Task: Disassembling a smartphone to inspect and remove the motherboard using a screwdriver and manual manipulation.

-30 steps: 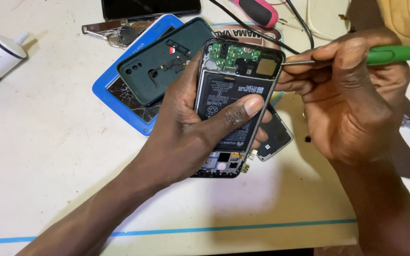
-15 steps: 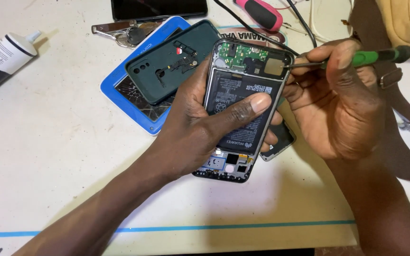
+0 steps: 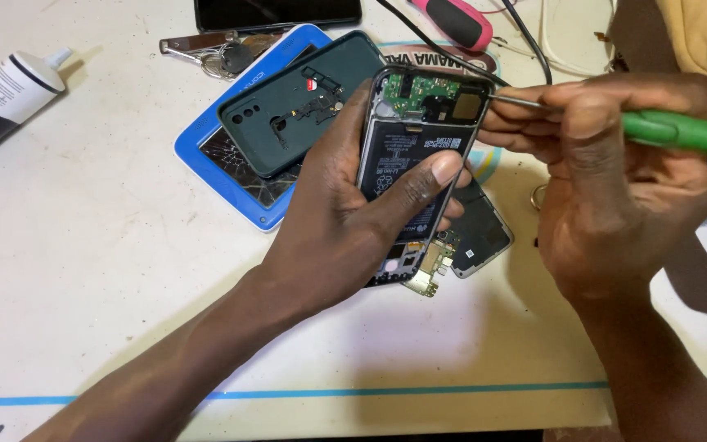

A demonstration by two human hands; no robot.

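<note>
Head view, listed left to right from the opened phone point(image 3: 419, 155) as landmark. Far left of it: a white glue tube point(image 3: 14, 86) lying on the white table point(image 3: 83, 270). Nearer left: a blue-framed cracked screen point(image 3: 235, 168) with a dark green back cover point(image 3: 304, 102) resting on it; keys point(image 3: 214, 51) just above. At the phone: left hand point(image 3: 345, 221) cradles it off the table, fingers wrapped behind, thumb point(image 3: 431, 172) pressed flat on the battery. Below it a loose dark panel point(image 3: 476, 233) lies on the table. Right of the phone: right hand point(image 3: 615, 188), fingers pinched together around a green-handled screwdriver point(image 3: 664, 131), tip touching the phone's upper right corner. Judgement: work goes best with the tip seated squarely, light pressure, thumb bracing the body steady.
</note>
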